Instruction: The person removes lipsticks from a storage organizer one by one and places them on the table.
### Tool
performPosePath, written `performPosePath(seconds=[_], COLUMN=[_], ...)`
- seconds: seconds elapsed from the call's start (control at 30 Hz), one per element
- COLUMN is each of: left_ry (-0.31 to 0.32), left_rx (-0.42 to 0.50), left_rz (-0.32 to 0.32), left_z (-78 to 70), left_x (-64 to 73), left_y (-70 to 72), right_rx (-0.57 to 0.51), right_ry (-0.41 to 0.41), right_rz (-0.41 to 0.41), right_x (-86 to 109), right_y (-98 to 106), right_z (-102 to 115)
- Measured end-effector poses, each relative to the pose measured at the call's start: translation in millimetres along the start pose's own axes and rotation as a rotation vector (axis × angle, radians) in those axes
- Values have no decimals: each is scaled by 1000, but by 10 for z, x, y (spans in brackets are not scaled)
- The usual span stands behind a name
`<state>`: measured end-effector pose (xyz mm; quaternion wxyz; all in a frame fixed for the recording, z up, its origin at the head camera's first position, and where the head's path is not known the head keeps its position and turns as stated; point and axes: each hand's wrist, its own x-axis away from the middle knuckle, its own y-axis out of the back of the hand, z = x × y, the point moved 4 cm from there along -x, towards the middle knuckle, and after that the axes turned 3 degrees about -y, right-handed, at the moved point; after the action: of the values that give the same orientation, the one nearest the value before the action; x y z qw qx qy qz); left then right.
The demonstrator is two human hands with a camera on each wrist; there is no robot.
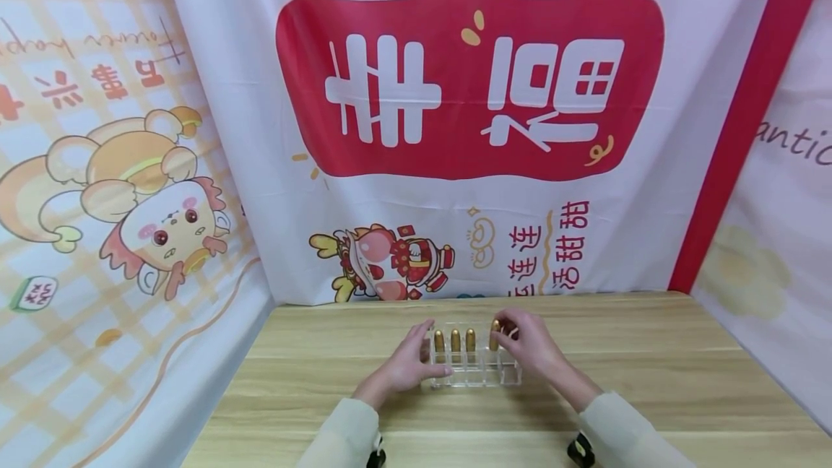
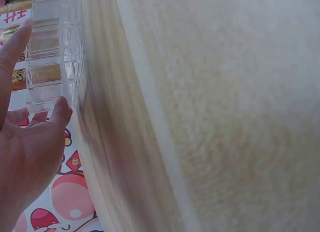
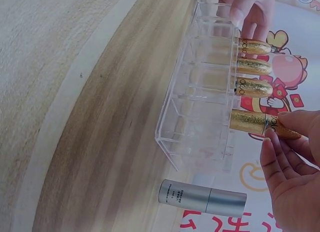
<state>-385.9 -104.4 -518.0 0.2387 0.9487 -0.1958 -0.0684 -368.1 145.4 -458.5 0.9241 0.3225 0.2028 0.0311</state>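
A clear acrylic lipstick organizer [image 1: 468,379] stands on the table, with three gold bullet-shaped lipsticks [image 1: 455,340] upright in its back row toward the left. My left hand [image 1: 406,365] holds the organizer's left end, thumb at the front and fingers around the side and back. At the right part of the same row, my right hand [image 1: 529,344] pinches another gold lipstick [image 3: 247,121] by its rounded top between thumb and fingers. The lower end of that lipstick is at the organizer's back edge in the right wrist view. Dark lettering shows on the lipsticks.
A silver cylindrical tube [image 3: 202,198] stands just right of the organizer, hidden behind my right hand in the head view. The wood-grain table [image 1: 312,381] ends at a printed cloth [image 1: 468,85] behind, with more cloth at both sides.
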Motion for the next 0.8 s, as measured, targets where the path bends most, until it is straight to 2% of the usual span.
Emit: performPosePath(seconds=[0.2,0.43,0.8], left_ry=[2,3,-34], left_rx=[6,9,35], left_rz=[-2,-2,-5], left_z=[16,30,-8], left_x=[-13,-15,-3], left_y=[-1,-3,-8], right_rx=[-7,10,7], right_ry=[-34,-25,-22], right_rz=[7,4,12], right_x=[4,18,26], right_y=[42,96,201], right_z=[7,-5,-15])
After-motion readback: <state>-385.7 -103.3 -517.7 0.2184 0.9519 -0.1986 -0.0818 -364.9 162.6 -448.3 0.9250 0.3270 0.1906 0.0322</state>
